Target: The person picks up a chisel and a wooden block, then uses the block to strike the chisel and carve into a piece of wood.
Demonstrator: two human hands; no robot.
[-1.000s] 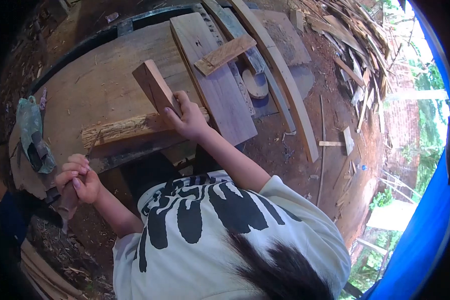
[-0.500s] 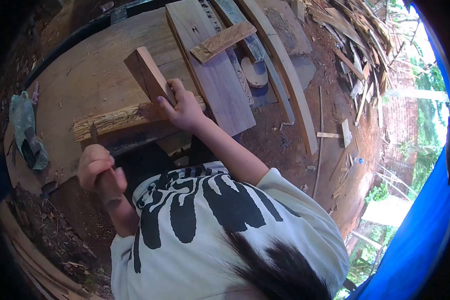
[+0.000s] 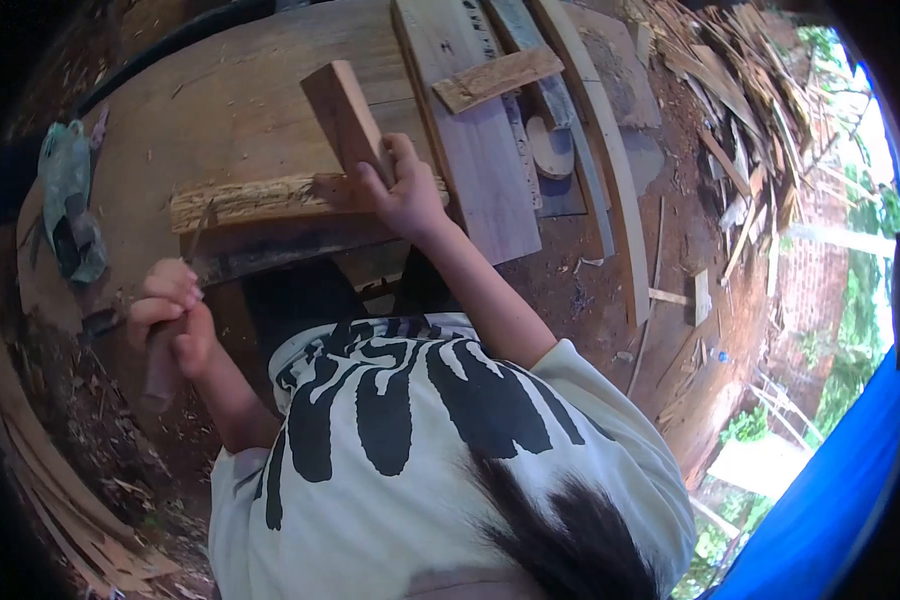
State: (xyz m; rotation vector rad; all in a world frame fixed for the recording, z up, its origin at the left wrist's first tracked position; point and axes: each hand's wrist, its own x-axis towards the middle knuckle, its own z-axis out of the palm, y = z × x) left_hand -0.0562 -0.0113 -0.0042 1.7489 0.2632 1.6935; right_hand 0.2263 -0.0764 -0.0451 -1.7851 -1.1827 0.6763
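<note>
Wide wooden workbench (image 3: 220, 90) fills the top of the scene. Along its near edge lies a rough-barked slab (image 3: 260, 200). A wooden block (image 3: 342, 110) stands tilted on the slab's 3 o'clock end, with the right hand (image 3: 408, 195) wrapped around its base. At the slab's 7 o'clock, the left hand (image 3: 173, 315) is fisted round a chisel (image 3: 160, 365), blade pointing up toward the slab.

The block (image 3: 345, 110) under my right hand (image 3: 405, 195) is sawn wood, reddish, matt and fairly smooth on its faces. The strip (image 3: 255, 200) beside it is pale wood, splintered and rough along its length. The tool (image 3: 160, 365) in my left hand (image 3: 175, 315) has a dull brown wooden handle and a thin grey metal blade. The tabletop (image 3: 220, 110) is worn, scratched, matt wood. My shirt (image 3: 420, 450) is soft matt cloth; the green bag (image 3: 68, 195) looks like thin crumpled plastic.
</note>
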